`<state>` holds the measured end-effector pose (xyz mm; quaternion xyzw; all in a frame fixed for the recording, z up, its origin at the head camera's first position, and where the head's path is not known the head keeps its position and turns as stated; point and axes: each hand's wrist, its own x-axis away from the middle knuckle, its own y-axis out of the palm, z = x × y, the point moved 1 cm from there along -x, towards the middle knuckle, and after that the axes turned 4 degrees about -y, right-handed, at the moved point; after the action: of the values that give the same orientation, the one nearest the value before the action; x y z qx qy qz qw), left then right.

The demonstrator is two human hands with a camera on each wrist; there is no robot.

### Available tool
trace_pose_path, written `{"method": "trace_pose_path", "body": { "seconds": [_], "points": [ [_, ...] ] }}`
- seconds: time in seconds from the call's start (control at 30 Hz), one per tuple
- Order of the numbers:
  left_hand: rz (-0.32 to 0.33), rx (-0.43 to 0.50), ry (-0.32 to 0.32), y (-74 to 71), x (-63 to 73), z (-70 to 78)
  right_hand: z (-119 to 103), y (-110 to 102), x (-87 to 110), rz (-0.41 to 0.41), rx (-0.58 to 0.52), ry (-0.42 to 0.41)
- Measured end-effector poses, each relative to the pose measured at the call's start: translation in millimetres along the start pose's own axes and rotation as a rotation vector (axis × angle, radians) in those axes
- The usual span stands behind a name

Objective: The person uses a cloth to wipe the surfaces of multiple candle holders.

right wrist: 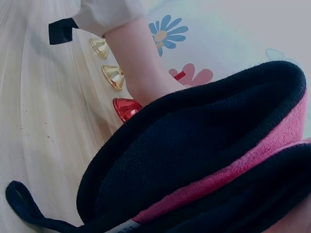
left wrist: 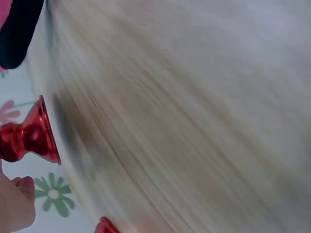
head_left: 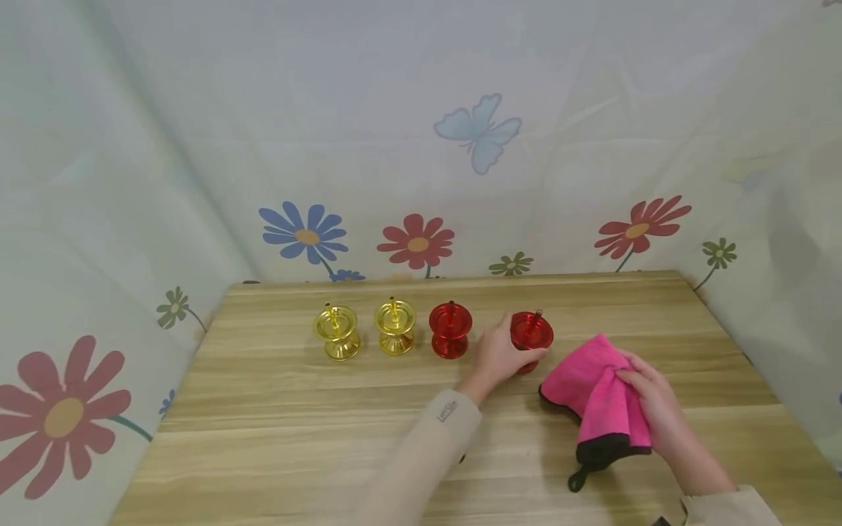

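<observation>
My left hand (head_left: 495, 356) grips a shiny red candle holder (head_left: 529, 330), the rightmost of a row, with a short peg rising from its dish. In the left wrist view its flared base (left wrist: 43, 136) shows close over the table. My right hand (head_left: 654, 402) holds a bunched pink cloth (head_left: 595, 383) with black edging and a hanging loop, just to the right of that holder. The right wrist view shows the cloth's dark underside (right wrist: 194, 141), which hides most of the right hand. A second red candle holder (head_left: 450, 325) stands left of my left hand.
Two gold candle holders (head_left: 395, 329) (head_left: 338, 332) stand further left in the same row on the wood-grain table (head_left: 296, 416). Behind the table hangs a pale curtain (head_left: 329, 109) printed with flowers and a butterfly.
</observation>
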<state>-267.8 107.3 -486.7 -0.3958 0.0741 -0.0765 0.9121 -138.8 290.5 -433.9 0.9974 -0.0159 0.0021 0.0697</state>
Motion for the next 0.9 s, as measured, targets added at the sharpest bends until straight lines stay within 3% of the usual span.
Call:
{"method": "trace_pose_path", "body": {
  "seconds": [0.13, 0.27, 0.43, 0.53, 0.67, 0.9],
  "points": [
    [-0.001, 0.021, 0.057, -8.9, 11.5, 1.1, -2, -2, -1.4, 0.000, -0.001, -0.005],
    [-0.060, 0.045, 0.086, -21.4, 25.6, -0.3, -9, -2, -4.8, 0.018, 0.001, -0.015],
    [-0.139, -0.061, 0.189, -42.2, 45.2, -2.1, -19, 3, -6.5, 0.017, -0.013, -0.071],
    [-0.192, -0.150, 0.266, -54.2, 56.6, -3.2, -25, 11, -6.8, -0.021, -0.062, -0.132],
    [-0.237, -0.251, 0.304, -66.1, 68.2, -3.3, -31, 26, -7.4, -0.128, -0.091, -0.241],
    [-0.228, -0.412, 0.326, -79.8, 79.1, -2.8, -31, 50, -0.2, -0.325, 0.034, -0.363]
  ]
}}
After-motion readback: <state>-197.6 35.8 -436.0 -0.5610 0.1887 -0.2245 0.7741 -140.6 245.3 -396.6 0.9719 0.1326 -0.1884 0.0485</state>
